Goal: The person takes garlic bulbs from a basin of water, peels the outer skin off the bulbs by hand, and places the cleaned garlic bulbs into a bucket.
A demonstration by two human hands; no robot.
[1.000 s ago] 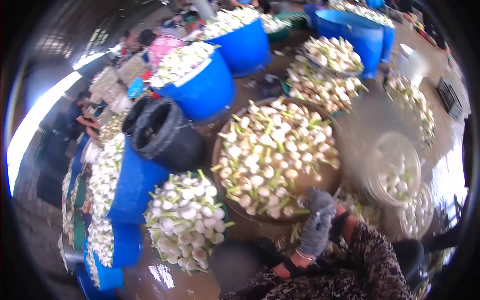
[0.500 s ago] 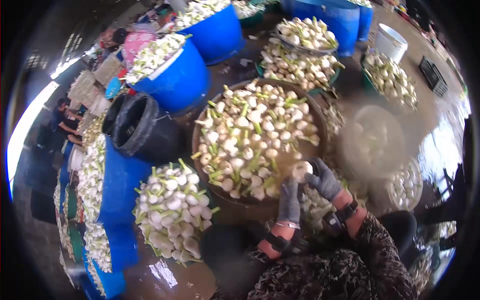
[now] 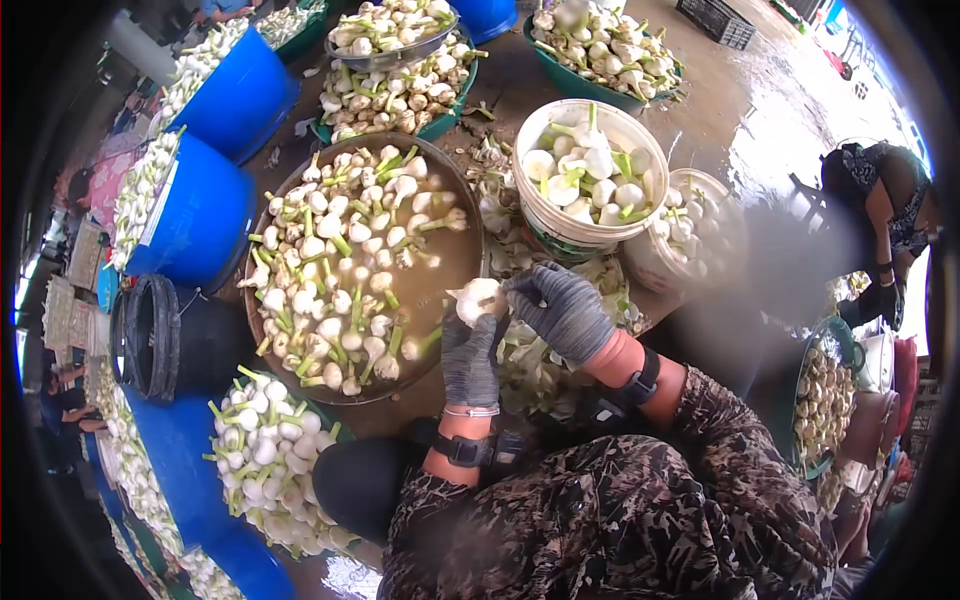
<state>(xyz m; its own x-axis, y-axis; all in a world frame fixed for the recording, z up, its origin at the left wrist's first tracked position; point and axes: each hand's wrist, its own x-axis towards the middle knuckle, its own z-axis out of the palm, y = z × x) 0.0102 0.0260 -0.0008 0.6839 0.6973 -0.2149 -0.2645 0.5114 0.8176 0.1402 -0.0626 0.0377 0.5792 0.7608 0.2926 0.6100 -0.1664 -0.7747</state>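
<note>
A pale garlic bulb (image 3: 480,298) is held up at the right rim of a wide brown basin (image 3: 262,330). Gripping it from below is my left hand (image 3: 470,362), in a grey glove. My right hand (image 3: 562,314), also gloved, is closed with thumb and fingertips pinching the bulb's right side; whether a bit of skin is between them is hidden. Inside the basin, many garlic bulbs (image 3: 340,270) with green stems float in murky water. Beyond my right hand stands a white bucket (image 3: 540,222) with cleaner bulbs in it. Loose peeled skins (image 3: 535,355) lie beneath my hands.
Heaped garlic (image 3: 270,460) sits at my left knee. Blue tubs (image 3: 215,215) and a black bucket (image 3: 195,335) line the left. A second white bucket (image 3: 680,225) stands right of the first. Green basins (image 3: 600,88) are farther back. A person (image 3: 885,190) bends over at the right.
My view has swung to the right, bringing the white buckets and the bending person into clearer sight. The bulb stays in my left hand, while my right hand has shifted to its right side.
</note>
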